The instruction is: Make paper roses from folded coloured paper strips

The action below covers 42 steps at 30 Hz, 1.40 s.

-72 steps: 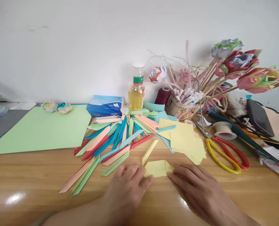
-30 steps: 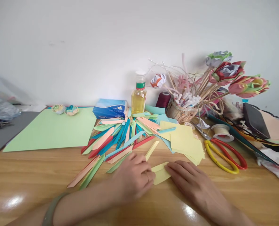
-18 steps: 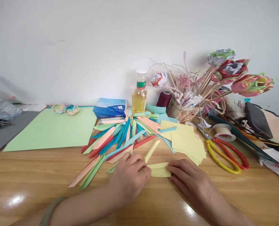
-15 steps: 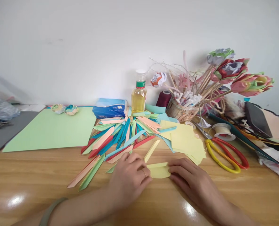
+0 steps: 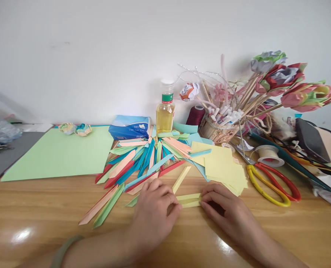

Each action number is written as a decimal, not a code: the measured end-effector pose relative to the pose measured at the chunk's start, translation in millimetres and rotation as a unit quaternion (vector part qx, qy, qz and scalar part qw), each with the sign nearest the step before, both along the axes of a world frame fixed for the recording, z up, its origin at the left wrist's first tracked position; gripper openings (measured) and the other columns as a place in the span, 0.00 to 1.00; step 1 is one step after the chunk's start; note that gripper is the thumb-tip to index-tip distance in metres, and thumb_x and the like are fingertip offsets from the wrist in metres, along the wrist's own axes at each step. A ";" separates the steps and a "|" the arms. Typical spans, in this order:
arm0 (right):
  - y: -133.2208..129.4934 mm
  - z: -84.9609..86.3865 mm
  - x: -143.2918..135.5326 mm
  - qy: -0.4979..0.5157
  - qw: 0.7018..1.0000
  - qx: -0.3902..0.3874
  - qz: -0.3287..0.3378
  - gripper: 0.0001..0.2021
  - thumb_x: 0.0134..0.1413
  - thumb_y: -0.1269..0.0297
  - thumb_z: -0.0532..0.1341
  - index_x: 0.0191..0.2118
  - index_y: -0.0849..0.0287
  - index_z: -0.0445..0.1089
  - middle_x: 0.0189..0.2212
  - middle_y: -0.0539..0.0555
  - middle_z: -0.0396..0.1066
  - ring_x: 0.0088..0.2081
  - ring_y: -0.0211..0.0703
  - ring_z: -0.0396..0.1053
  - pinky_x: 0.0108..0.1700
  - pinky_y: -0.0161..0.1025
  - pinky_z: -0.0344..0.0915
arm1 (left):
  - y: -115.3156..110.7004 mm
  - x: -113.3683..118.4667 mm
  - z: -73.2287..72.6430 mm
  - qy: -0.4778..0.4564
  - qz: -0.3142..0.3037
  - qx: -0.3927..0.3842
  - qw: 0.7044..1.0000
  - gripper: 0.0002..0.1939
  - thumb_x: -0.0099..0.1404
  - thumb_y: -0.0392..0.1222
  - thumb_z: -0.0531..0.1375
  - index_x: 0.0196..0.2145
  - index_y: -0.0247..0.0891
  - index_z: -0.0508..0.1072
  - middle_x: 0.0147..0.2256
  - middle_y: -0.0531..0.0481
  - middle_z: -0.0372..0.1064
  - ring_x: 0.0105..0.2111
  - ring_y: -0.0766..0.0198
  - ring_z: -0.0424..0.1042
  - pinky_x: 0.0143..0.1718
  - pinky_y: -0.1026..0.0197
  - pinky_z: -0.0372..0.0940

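Note:
A small yellow paper (image 5: pixel 190 201) lies on the table between my hands, with its long edges folded inward into a narrow strip. Its left end is pinched by my left hand (image 5: pixel 157 212), which wears a ring. My right hand (image 5: pixel 228 212) grips the right end between thumb and fingers. Just beyond my left fingertips lies a folded yellow strip (image 5: pixel 181 180). Many folded paper strips (image 5: pixel 143 160) in blue, red, green and peach fan out behind my left hand. Yellow paper sheets (image 5: pixel 218 163) are stacked behind my right hand.
Scissors (image 5: pixel 274 186) with red and yellow handles lie at the right beside a spool (image 5: pixel 270 155). Behind stand a bottle (image 5: pixel 165 113), a tissue pack (image 5: pixel 129 127) and a basket (image 5: pixel 219 130) holding paper flowers (image 5: pixel 282 78). A green sheet (image 5: pixel 59 156) covers the left.
The near edge of the yellow paper has been folded up and inward, so the paper is now narrower. Both hands stay at its ends. The view has shifted slightly.

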State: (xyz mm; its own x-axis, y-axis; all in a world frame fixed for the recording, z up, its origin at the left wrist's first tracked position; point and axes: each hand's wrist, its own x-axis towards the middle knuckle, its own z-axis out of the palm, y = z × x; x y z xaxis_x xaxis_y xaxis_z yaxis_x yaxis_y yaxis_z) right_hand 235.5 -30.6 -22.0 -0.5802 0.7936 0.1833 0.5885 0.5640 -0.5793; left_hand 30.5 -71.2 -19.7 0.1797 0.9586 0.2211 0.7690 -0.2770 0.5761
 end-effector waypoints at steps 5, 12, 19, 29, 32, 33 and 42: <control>-0.9 -4.5 -6.2 -0.006 0.999 0.033 -0.032 0.08 0.54 0.74 0.54 0.26 0.58 0.66 0.29 0.53 0.67 0.33 0.41 0.66 0.34 0.38 0.65 | 3.4 3.3 -4.6 0.022 0.006 0.008 1.000 0.07 0.57 0.34 0.56 0.22 0.37 0.68 0.26 0.54 0.68 0.34 0.62 0.61 0.38 0.54 0.56; -2.0 -4.9 -8.0 -0.016 0.998 0.033 -0.043 0.08 0.51 0.75 0.54 0.25 0.58 0.64 0.28 0.52 0.65 0.32 0.41 0.65 0.33 0.38 0.63 | 5.5 3.7 -10.1 0.067 0.000 0.032 0.997 0.05 0.55 0.32 0.56 0.23 0.36 0.65 0.28 0.52 0.64 0.35 0.61 0.58 0.40 0.53 0.56; -0.3 -5.4 -4.6 -0.014 0.999 0.004 -0.031 0.08 0.53 0.75 0.54 0.27 0.58 0.64 0.30 0.52 0.65 0.33 0.40 0.65 0.35 0.38 0.63 | 6.6 0.9 -1.8 0.030 0.009 -0.078 0.996 0.06 0.56 0.33 0.57 0.22 0.37 0.66 0.32 0.52 0.63 0.37 0.59 0.58 0.40 0.52 0.57; -1.5 -2.5 -3.3 -0.008 0.999 -0.030 -0.035 0.08 0.54 0.74 0.54 0.27 0.57 0.65 0.31 0.52 0.66 0.35 0.41 0.66 0.36 0.38 0.64 | 6.3 -1.3 -3.3 0.016 -0.001 -0.088 0.996 0.08 0.57 0.30 0.56 0.22 0.37 0.65 0.33 0.53 0.63 0.38 0.60 0.58 0.41 0.52 0.56; -1.9 -1.9 -3.8 -0.010 0.999 -0.025 -0.037 0.08 0.54 0.74 0.54 0.27 0.57 0.65 0.32 0.52 0.67 0.35 0.41 0.66 0.36 0.38 0.64 | 5.7 -2.2 -3.8 0.016 0.002 -0.082 0.996 0.08 0.57 0.29 0.55 0.22 0.37 0.63 0.33 0.53 0.63 0.38 0.60 0.58 0.40 0.52 0.56; -2.1 -1.6 -4.0 -0.011 0.999 -0.024 -0.038 0.08 0.54 0.74 0.54 0.27 0.57 0.64 0.32 0.52 0.67 0.35 0.41 0.66 0.36 0.38 0.64 | 5.4 -2.4 -3.8 0.018 0.002 -0.081 0.997 0.08 0.57 0.29 0.55 0.22 0.37 0.63 0.33 0.53 0.63 0.38 0.60 0.58 0.40 0.52 0.56; -3.0 -5.2 -2.2 -0.023 0.998 -0.042 -0.047 0.05 0.54 0.73 0.53 0.30 0.57 0.62 0.35 0.53 0.66 0.36 0.42 0.66 0.36 0.39 0.65 | 3.7 -3.2 -2.4 0.079 -0.030 -0.045 0.995 0.08 0.58 0.30 0.54 0.34 0.39 0.67 0.40 0.48 0.61 0.39 0.58 0.57 0.39 0.53 0.57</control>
